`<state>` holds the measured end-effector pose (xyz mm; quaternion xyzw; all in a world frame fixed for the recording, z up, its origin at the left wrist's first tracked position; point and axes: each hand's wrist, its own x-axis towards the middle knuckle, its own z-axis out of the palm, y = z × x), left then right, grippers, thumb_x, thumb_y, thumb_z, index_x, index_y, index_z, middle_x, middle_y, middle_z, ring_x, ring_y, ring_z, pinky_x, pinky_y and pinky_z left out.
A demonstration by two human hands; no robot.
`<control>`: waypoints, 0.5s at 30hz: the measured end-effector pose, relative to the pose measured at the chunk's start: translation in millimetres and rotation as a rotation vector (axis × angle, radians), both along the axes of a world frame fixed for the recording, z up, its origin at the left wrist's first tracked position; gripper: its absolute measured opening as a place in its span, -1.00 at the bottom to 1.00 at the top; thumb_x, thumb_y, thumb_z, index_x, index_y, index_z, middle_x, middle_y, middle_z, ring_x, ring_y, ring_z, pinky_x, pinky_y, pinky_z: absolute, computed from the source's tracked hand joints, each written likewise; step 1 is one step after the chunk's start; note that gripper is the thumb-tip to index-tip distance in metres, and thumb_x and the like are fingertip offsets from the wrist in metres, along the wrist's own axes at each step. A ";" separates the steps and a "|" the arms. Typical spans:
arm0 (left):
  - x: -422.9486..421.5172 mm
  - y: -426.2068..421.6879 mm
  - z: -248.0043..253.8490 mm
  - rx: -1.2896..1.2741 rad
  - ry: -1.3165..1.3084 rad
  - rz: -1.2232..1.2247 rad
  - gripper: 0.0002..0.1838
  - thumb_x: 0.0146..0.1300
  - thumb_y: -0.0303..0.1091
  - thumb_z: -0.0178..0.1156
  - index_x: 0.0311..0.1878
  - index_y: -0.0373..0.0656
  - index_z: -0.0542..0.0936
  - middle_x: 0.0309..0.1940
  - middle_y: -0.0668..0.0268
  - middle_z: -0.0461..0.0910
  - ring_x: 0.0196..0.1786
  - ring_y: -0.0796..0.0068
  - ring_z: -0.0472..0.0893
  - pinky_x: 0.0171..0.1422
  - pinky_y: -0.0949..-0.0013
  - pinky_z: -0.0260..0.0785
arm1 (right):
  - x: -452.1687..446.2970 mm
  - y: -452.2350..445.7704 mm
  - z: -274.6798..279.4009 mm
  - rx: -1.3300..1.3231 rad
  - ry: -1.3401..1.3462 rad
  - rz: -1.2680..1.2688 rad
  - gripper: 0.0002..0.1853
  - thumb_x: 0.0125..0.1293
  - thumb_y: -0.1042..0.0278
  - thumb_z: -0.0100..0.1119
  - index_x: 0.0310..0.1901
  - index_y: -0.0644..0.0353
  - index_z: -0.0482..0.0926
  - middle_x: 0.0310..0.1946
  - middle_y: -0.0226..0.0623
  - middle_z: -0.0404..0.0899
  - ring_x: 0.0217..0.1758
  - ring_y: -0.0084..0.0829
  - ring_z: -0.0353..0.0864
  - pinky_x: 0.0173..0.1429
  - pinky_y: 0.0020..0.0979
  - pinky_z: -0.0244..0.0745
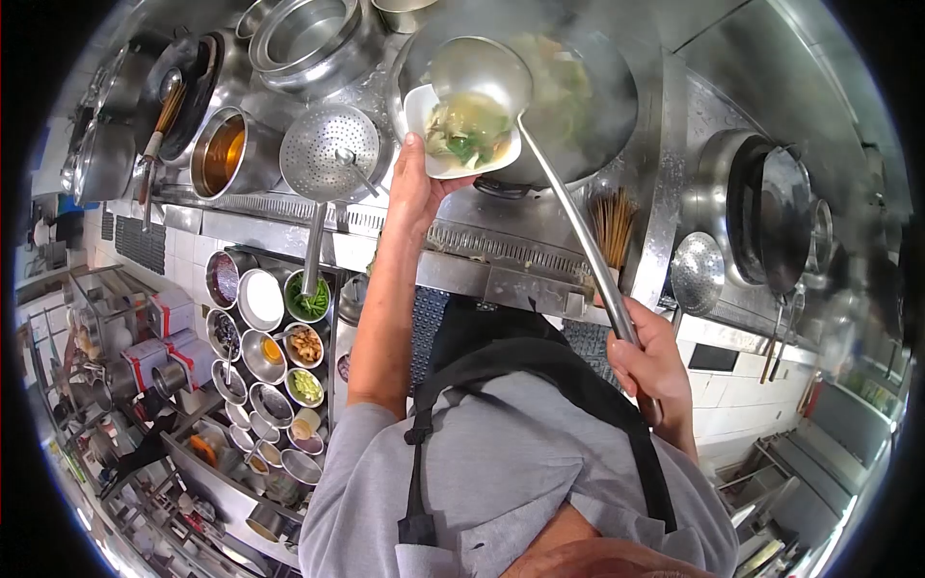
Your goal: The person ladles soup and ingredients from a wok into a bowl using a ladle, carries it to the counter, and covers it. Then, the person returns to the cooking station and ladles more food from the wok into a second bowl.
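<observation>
My left hand point(421, 185) grips a white bowl point(420, 108) by its near side, holding it over the edge of a steaming wok point(617, 106). Inside the bowl is soup point(472, 130) with green leaves and pale pieces. The long handle of a ladle point(573, 212) is wrapped in my right hand point(651, 354), low at my right side. The ladle's metal head point(477, 65) is tilted at the bowl's far rim; whether the two touch I cannot tell. Steam blurs the food in the wok.
Left of the wok, a perforated strainer point(313, 144) lies on the stove beside a pot of amber liquid point(220, 159). Several ingredient bowls point(262, 299) stand at lower left. A bamboo brush point(612, 226) stands right of the wok; another strainer point(698, 273) lies farther right.
</observation>
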<state>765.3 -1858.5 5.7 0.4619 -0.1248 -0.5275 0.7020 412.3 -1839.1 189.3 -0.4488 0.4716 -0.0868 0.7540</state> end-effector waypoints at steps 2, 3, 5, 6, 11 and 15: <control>-0.6 0.9 5.8 0.013 -0.015 0.008 -0.38 0.72 0.04 -0.34 0.51 -0.32 0.19 0.31 -0.13 0.49 0.19 -0.07 0.70 0.09 -0.07 0.77 | -6.6 1.3 -17.2 -0.230 0.172 0.116 -0.37 0.35 0.57 0.12 0.48 0.34 0.37 -0.55 -0.49 0.41 -0.65 -0.72 0.38 -0.57 -0.63 0.25; -0.5 2.9 9.4 0.019 -0.022 0.011 -0.38 0.72 0.03 -0.34 0.51 -0.32 0.19 0.32 -0.12 0.49 0.18 -0.07 0.70 0.10 -0.08 0.76 | -10.6 1.2 -26.3 -0.296 0.164 0.119 -0.37 0.35 0.57 0.12 0.49 0.33 0.37 -0.55 -0.50 0.42 -0.66 -0.72 0.37 -0.58 -0.62 0.25; 2.3 6.7 12.9 0.041 -0.026 0.035 -0.39 0.72 0.03 -0.33 0.50 -0.32 0.21 0.32 -0.11 0.49 0.18 -0.07 0.70 0.09 -0.08 0.76 | -18.3 -2.2 -39.7 -0.430 0.153 0.113 -0.37 0.36 0.57 0.12 0.50 0.31 0.37 -0.53 -0.50 0.45 -0.67 -0.72 0.37 -0.60 -0.61 0.24; 4.9 9.7 13.9 0.051 -0.028 0.047 -0.39 0.72 0.03 -0.33 0.50 -0.32 0.22 0.32 -0.10 0.49 0.18 -0.06 0.70 0.09 -0.08 0.76 | -17.7 -6.0 -40.3 -0.358 0.100 0.053 -0.39 0.37 0.56 0.11 0.48 0.32 0.38 -0.54 -0.50 0.45 -0.69 -0.71 0.36 -0.61 -0.60 0.24; 26.6 35.4 -1.1 0.040 -0.053 0.074 -0.36 0.70 0.05 -0.24 0.49 -0.35 0.26 0.30 -0.10 0.52 0.19 -0.05 0.70 0.09 -0.07 0.77 | -10.0 -45.6 -69.1 -0.255 -0.024 -0.089 -0.51 0.45 0.55 0.06 0.39 0.37 0.43 -0.60 -0.48 0.44 -0.76 -0.69 0.32 -0.66 -0.55 0.23; 35.2 53.7 5.2 0.041 -0.094 0.114 -0.31 0.69 0.10 -0.24 0.49 -0.39 0.24 0.29 -0.11 0.53 0.16 -0.05 0.72 0.10 -0.03 0.78 | 10.7 -77.9 -99.8 -0.338 0.020 -0.070 -0.70 0.48 0.52 0.08 0.19 0.35 0.50 -0.66 -0.48 0.40 -0.76 -0.69 0.32 -0.67 -0.55 0.21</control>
